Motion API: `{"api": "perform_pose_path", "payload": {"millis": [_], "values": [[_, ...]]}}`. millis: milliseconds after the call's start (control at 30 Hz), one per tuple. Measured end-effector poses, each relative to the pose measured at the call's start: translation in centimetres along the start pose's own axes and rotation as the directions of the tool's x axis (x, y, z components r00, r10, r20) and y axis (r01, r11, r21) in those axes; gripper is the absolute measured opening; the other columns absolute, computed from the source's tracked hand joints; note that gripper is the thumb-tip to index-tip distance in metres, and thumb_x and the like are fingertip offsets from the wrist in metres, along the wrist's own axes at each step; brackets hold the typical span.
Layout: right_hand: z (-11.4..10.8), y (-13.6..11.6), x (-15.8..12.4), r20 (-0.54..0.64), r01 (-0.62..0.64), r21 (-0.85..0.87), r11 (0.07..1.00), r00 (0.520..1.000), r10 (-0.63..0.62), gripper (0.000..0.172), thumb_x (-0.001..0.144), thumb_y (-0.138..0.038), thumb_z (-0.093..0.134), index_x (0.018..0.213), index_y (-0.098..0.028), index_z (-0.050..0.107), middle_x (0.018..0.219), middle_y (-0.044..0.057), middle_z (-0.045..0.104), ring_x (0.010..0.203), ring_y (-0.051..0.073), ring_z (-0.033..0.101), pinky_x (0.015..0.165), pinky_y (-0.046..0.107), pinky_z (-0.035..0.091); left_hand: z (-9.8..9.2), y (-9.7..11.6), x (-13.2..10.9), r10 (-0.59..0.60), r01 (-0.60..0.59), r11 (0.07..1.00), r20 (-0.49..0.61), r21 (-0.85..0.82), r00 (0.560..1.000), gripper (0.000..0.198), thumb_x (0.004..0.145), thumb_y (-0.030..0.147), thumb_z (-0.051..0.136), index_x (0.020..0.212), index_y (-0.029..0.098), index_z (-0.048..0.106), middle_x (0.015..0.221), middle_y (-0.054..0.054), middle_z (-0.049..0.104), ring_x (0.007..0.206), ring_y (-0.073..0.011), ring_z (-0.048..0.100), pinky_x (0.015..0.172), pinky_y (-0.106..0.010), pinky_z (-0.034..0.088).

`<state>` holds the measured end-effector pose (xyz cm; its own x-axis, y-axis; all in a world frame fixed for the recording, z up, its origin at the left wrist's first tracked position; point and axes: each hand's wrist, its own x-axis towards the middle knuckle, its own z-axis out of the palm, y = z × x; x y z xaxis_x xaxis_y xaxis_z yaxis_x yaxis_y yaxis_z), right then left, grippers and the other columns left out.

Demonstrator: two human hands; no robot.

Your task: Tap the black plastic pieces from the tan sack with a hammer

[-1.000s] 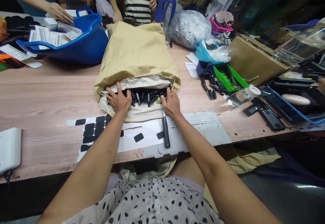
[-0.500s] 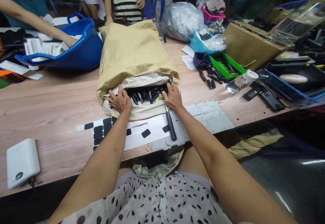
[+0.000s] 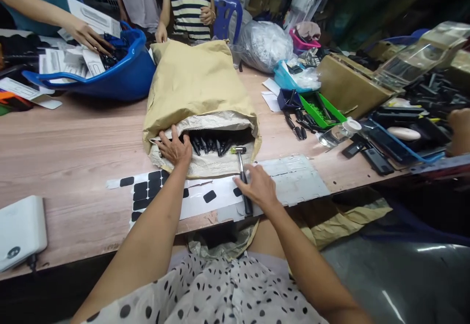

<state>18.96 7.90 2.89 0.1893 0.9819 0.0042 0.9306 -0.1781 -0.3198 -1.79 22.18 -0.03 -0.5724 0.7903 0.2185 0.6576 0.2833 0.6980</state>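
A yellow-brown paper sack (image 3: 200,79) with a white woven lining lies on the table, its mouth facing me. Several black pen-like parts (image 3: 209,144) show inside the opening. My left hand (image 3: 174,149) rests with spread fingers on the left side of the sack's mouth. A small hammer (image 3: 242,174) with a black handle lies with its head on the sack's lower lip. Over the hammer's handle is my right hand (image 3: 260,186), thumb and fingers apart; whether it touches the handle I cannot tell.
White sheets with black stickers (image 3: 141,191) and a grey board (image 3: 293,177) lie before the sack. Left are a power bank (image 3: 22,231) and a blue basket (image 3: 110,81) with a co-worker's hand (image 3: 88,35). Right are a green tray (image 3: 321,111) and clear bottle (image 3: 340,133).
My right hand has left the right side of the sack's mouth and moved down to the hammer's handle. My left hand stays on the sack. A co-worker's hand now lifts a white box.
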Motion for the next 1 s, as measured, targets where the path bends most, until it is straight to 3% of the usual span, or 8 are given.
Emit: {"api": "perform_pose_path", "payload": {"millis": [167, 333, 467, 600, 767, 833, 900, 1000], "values": [[0.2, -0.3, -2.1, 0.040, 0.000, -0.003, 1.000, 0.999, 0.000, 0.034, 0.086, -0.026, 0.055, 0.116, -0.022, 0.070, 0.098, 0.008, 0.071, 0.088, 0.024, 0.067, 0.073, 0.030, 0.050, 0.0, -0.1, 0.1, -0.002, 0.003, 1.000, -0.032, 0.014, 0.999, 0.047, 0.087, 0.033, 0.060, 0.133, 0.030, 0.066, 0.152, -0.013, 0.047, 0.146, -0.0420, 0.029, 0.116, -0.062, 0.030], [-0.8, 3.0, -3.5, -0.223, 0.120, 0.128, 0.984, 0.971, -0.089, 0.034, 0.084, -0.024, 0.050, 0.109, -0.022, 0.073, 0.084, 0.006, 0.069, 0.073, 0.021, 0.063, 0.073, 0.030, 0.050, -0.1, -0.1, 0.4, -0.043, 0.043, 0.999, -0.078, -0.004, 0.996, 0.039, 0.090, 0.029, 0.055, 0.126, 0.032, 0.071, 0.147, -0.010, 0.052, 0.140, -0.0395, 0.036, 0.114, -0.059, 0.033], [-1.8, 6.4, -2.8, -0.372, -0.015, 0.063, 0.998, 0.928, 0.037, 0.034, 0.084, -0.024, 0.051, 0.109, -0.017, 0.073, 0.083, 0.008, 0.067, 0.077, 0.023, 0.063, 0.072, 0.032, 0.048, -0.3, 0.0, 0.4, -0.059, 0.055, 0.998, -0.114, -0.041, 0.992, 0.035, 0.091, 0.027, 0.053, 0.117, 0.030, 0.076, 0.140, -0.010, 0.057, 0.134, -0.0375, 0.038, 0.112, -0.056, 0.033], [-1.9, 8.9, -0.6, -0.317, -0.182, -0.026, 0.983, 0.934, 0.165, 0.029, 0.083, -0.020, 0.055, 0.105, -0.019, 0.074, 0.089, 0.008, 0.068, 0.078, 0.022, 0.060, 0.065, 0.029, 0.042, -0.4, 0.2, 0.2, -0.067, 0.062, 0.997, -0.119, -0.050, 0.991, 0.033, 0.090, 0.024, 0.052, 0.111, 0.029, 0.078, 0.135, -0.010, 0.060, 0.129, -0.0358, 0.041, 0.109, -0.053, 0.033], [-2.1, 10.0, 0.5, -0.291, -0.245, -0.097, 0.965, 0.934, 0.208, 0.028, 0.086, -0.020, 0.056, 0.107, -0.018, 0.074, 0.095, 0.010, 0.066, 0.078, 0.024, 0.059, 0.063, 0.032, 0.042, -0.5, 0.4, -0.1, -0.075, 0.069, 0.996, -0.126, -0.051, 0.989, 0.033, 0.091, 0.023, 0.051, 0.108, 0.029, 0.079, 0.134, -0.009, 0.061, 0.127, -0.0346, 0.042, 0.108, -0.050, 0.032], [-2.1, 8.9, 0.7, -0.381, -0.157, -0.072, 0.985, 0.917, 0.118, 0.031, 0.086, -0.022, 0.056, 0.112, -0.016, 0.073, 0.096, 0.013, 0.065, 0.085, 0.027, 0.060, 0.068, 0.036, 0.047, -0.5, 0.4, -0.2, -0.075, 0.070, 0.996, -0.124, -0.049, 0.989, 0.033, 0.091, 0.022, 0.051, 0.107, 0.029, 0.079, 0.135, -0.008, 0.061, 0.126, -0.0339, 0.042, 0.108, -0.050, 0.032], [-1.8, 6.5, 1.4, -0.477, 0.083, 0.007, 0.997, 0.876, -0.069, 0.030, 0.090, -0.025, 0.054, 0.113, -0.018, 0.071, 0.099, 0.014, 0.066, 0.094, 0.029, 0.061, 0.078, 0.040, 0.051, -0.5, 0.3, -0.4, -0.066, 0.060, 0.997, -0.133, -0.052, 0.989, 0.034, 0.092, 0.021, 0.050, 0.106, 0.030, 0.080, 0.134, -0.008, 0.062, 0.125, -0.0335, 0.043, 0.108, -0.049, 0.032], [-0.6, 0.6, 3.4, -0.392, 0.459, 0.159, 0.874, 0.842, -0.371, 0.033, 0.098, -0.023, 0.041, 0.114, -0.021, 0.070, 0.101, 0.011, 0.068, 0.098, 0.024, 0.064, 0.088, 0.039, 0.054, -0.3, -0.1, -0.5, -0.029, 0.017, 0.997, -0.177, -0.071, 0.984, 0.035, 0.092, 0.022, 0.049, 0.107, 0.029, 0.079, 0.130, -0.008, 0.064, 0.122, -0.0337, 0.043, 0.108, -0.051, 0.031]]}}
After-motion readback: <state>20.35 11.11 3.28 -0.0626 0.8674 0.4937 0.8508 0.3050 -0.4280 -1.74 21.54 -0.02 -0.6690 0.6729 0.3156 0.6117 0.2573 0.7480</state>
